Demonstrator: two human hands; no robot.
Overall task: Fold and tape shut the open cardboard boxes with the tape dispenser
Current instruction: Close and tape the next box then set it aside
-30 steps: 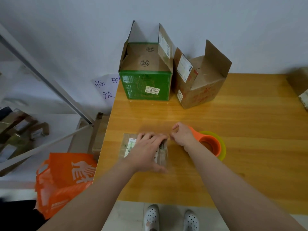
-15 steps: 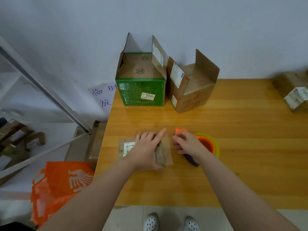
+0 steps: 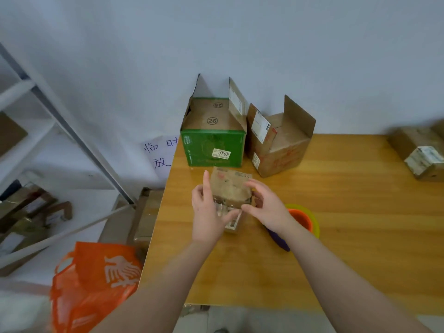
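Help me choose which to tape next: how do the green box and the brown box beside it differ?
The green box sits square to the wall; the brown box is angled. The green box bears a 3703 sticker; the brown box has a large white label. Both stand open, flaps up.

I am holding the small brown cardboard box (image 3: 230, 188) between my left hand (image 3: 207, 212) and right hand (image 3: 266, 205), over the left part of the long wooden table (image 3: 360, 236). Behind it, the green open cardboard box (image 3: 212, 147) is standing at the table's back-left corner, with the brown open cardboard box (image 3: 281, 145) just beside it on the right. The round orange-and-yellow tape dispenser (image 3: 304, 218) is lying just right of my right wrist. A taped brown cardboard box (image 3: 420, 152) is sitting at the far right. An orange fabric bag (image 3: 96, 284) is lying on the floor to the left of the table.
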